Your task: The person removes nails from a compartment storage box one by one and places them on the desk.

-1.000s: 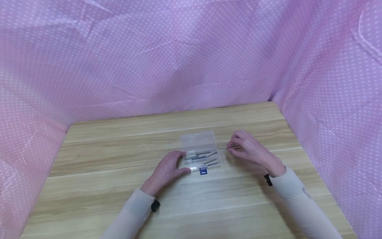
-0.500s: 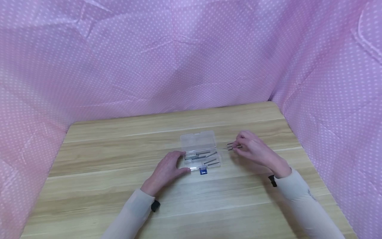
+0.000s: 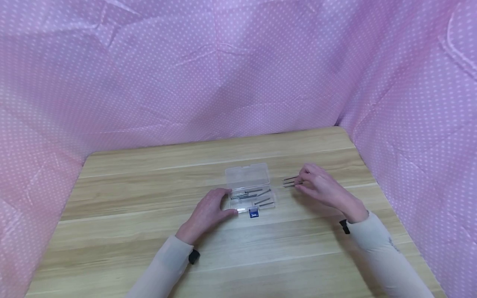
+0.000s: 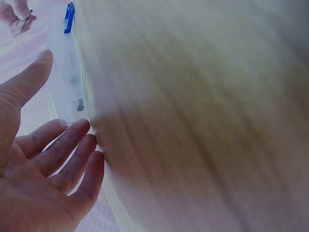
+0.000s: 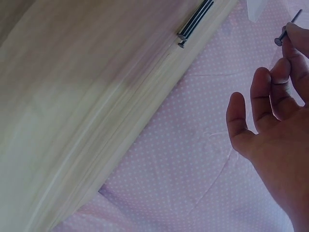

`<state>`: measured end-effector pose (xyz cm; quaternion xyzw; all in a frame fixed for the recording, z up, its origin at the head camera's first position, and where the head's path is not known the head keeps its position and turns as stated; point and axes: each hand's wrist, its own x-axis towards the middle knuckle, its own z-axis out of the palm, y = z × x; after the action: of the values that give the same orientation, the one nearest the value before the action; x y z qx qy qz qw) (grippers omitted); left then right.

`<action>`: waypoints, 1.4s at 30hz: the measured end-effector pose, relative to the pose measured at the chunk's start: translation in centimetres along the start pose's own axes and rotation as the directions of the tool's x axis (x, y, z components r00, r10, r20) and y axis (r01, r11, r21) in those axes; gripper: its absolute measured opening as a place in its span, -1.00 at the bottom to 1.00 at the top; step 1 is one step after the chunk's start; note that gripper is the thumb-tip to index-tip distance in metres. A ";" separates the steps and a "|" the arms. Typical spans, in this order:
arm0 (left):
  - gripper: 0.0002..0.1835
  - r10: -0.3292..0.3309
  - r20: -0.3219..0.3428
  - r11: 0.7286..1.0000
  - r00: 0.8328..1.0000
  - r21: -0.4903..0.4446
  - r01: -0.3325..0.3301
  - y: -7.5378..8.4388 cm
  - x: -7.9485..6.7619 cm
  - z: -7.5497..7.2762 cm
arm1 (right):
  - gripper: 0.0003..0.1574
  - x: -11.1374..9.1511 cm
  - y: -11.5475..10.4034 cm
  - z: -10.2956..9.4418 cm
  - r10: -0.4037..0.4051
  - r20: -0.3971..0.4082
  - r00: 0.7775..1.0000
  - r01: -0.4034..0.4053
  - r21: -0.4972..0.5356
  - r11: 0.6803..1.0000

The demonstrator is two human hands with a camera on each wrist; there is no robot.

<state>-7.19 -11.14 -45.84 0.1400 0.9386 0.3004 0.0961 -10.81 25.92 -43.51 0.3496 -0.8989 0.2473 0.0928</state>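
A clear plastic box (image 3: 271,203) lies with its lid (image 3: 247,175) folded back on the table and a blue latch (image 3: 254,212) at its front. Several metal nails (image 3: 247,196) lie loose inside it. At the box's left end my left hand (image 3: 208,211) holds it, thumb at the front corner and fingers at the back. Right of the box, my right hand (image 3: 319,187) pinches a nail (image 5: 288,29) between thumb and forefinger just above the tabletop. Beside those fingers, other nails (image 5: 195,21) lie side by side on the wood, partly hidden in the head view.
The wooden table (image 3: 149,178) stands against pink cloth (image 3: 167,74) with white dots, hung behind it and along its sides. Black straps (image 3: 193,256) show at both wrists, below the light sleeves.
My right hand has drawn a little to the right, away from the box, with the pinched nail, uncovering the nails on the table. My left hand and the box have stayed put.
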 end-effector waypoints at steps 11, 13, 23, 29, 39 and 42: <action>-0.23 -0.001 0.004 1.000 1.000 -0.002 0.001 0.0 0.0 0.1 | -0.87 -0.7 0.5 0.0 0.015 0.015 1.000 -0.015 -0.010 1.000; -0.23 -0.001 0.004 1.000 1.000 0.000 0.001 -0.1 0.0 0.1 | -0.86 -0.8 0.6 0.0 0.014 0.015 1.000 -0.014 -0.017 1.000; -0.22 -0.005 0.007 1.000 1.000 -0.003 0.005 -0.1 0.0 0.0 | -0.84 -1.0 1.3 0.1 0.022 0.037 0.999 -0.021 -0.031 0.999; -0.22 0.000 0.003 1.000 1.000 -0.007 0.000 -0.1 0.0 0.0 | -0.89 -1.0 1.6 0.3 0.017 0.049 0.999 -0.015 -0.044 0.999; -0.22 0.002 0.002 1.000 1.000 -0.002 -0.002 -0.1 0.0 0.0 | -0.87 -0.7 2.2 0.7 0.064 0.110 0.992 -0.058 -0.062 0.996; -0.22 -0.002 0.004 1.000 1.000 -0.001 0.002 -0.1 0.0 -0.1 | -0.88 -0.6 2.4 0.7 0.071 0.130 0.989 -0.063 -0.069 0.996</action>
<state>-7.25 -11.24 -45.83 0.1397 0.9383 0.3006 0.0981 -12.02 27.39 -45.26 0.3316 -0.9219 0.1972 0.0357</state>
